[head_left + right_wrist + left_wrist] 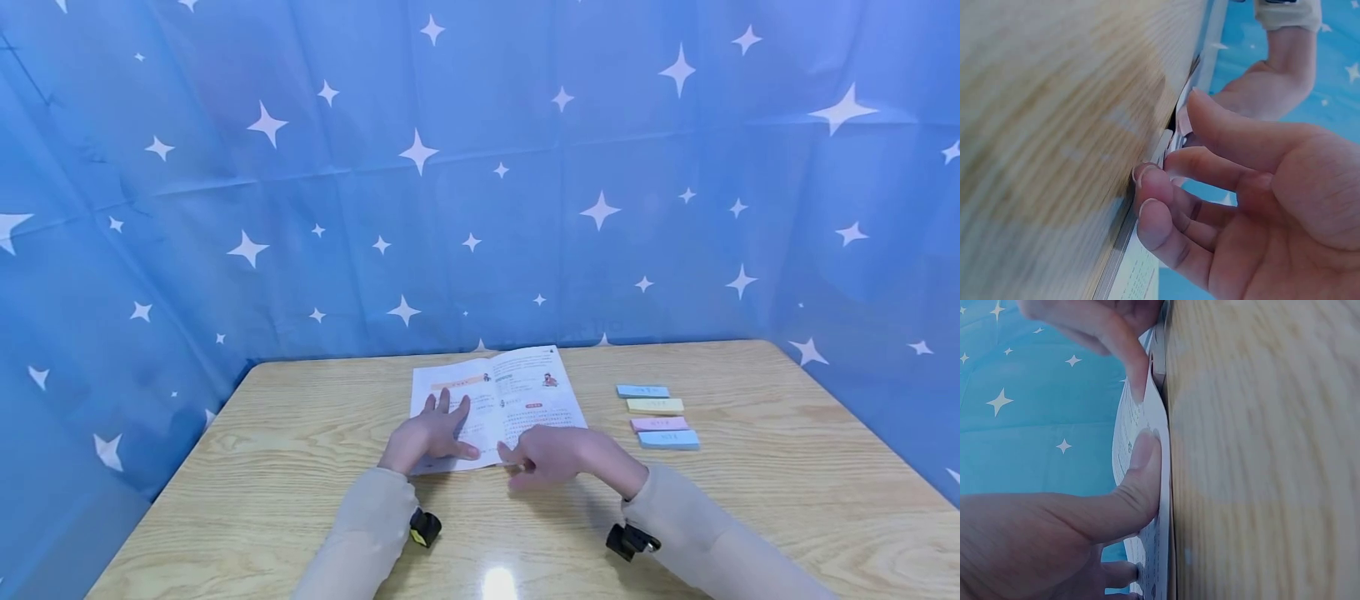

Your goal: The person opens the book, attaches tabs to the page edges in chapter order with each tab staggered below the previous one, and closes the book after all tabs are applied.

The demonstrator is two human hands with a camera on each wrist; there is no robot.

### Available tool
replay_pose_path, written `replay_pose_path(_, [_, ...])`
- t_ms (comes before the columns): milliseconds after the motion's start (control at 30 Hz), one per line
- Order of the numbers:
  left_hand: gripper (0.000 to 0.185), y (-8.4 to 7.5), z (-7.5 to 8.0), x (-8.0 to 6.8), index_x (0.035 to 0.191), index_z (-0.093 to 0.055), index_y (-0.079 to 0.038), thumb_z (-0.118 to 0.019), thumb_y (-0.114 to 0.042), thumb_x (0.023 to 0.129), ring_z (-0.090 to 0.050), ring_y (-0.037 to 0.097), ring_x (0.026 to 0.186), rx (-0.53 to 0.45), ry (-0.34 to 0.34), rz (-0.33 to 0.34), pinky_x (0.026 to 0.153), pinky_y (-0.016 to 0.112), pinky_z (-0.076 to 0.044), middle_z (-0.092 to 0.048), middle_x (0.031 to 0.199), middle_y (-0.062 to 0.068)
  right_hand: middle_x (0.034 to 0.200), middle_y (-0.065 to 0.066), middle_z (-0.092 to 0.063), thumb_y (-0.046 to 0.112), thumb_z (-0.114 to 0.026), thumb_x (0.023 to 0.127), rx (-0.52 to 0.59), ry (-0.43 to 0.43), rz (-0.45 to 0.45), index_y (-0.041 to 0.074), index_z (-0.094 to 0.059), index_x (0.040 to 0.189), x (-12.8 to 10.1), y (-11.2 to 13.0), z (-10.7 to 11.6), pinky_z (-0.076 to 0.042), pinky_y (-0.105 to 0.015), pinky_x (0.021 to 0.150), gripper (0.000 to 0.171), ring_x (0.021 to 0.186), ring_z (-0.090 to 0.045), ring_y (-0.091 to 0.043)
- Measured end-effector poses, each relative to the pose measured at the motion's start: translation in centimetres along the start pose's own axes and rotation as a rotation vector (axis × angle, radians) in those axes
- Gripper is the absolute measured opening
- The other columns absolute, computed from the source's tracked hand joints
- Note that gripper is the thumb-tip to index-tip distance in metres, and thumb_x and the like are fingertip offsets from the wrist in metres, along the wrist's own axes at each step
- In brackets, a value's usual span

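Pinching the near edge of the open booklet point(495, 404) between thumb and curled fingers, my right hand point(555, 457) had a narrow grip on the lower pages, while my left hand point(431, 435) lay flat with fingers spread on the left page. It lay open mid-bench point(300, 467); no page looked lifted yet. Four coloured sticky-note pads point(658, 416) waited untouched to the right.

**Three views on one open booklet**

The head camera looks forward and down over the table point(300, 467) from mid distance. Each wrist camera sits very close (turned sideways), skimming the tabletop at the booklet point(495, 404) edge. All three share the booklet's near edge and both hands.
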State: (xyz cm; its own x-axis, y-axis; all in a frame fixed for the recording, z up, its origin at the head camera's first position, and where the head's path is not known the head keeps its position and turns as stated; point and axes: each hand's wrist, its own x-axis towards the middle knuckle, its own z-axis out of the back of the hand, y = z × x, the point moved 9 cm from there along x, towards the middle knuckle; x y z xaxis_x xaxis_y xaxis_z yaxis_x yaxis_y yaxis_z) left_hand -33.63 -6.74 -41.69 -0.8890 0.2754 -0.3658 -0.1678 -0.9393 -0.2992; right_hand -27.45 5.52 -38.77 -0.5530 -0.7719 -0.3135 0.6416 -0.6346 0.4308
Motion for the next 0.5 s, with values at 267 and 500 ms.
replay_pose_path(267, [0.091, 0.06, 0.01, 0.04, 0.162, -0.024, -0.016, -0.071, -0.049, 0.091, -0.004, 0.040, 0.153, -0.022, 0.002, 0.003, 0.117, 0.059, -0.022, -0.005, 0.167, 0.020, 0.049, 0.009, -0.027, 0.021, -0.064, 0.101, -0.018, 0.018, 0.023, -0.003, -0.054, 0.143, -0.44, 0.46, -0.45, -0.024, -0.018, 0.050, 0.049, 0.042, -0.019, -0.003])
replay_pose_path(500, [0.090, -0.01, -0.10, 0.02, 0.162, -0.024, -0.016, -0.070, -0.048, 0.092, -0.003, 0.039, 0.153, -0.024, 0.005, -0.002, 0.117, 0.059, -0.021, -0.005, 0.167, 0.019, 0.049, 0.010, -0.027, 0.021, -0.065, 0.100, 0.005, -0.004, 0.009, 0.001, -0.058, 0.139, -0.66, 0.27, -0.35, -0.024, -0.019, 0.049, 0.044, 0.041, -0.019, -0.003])
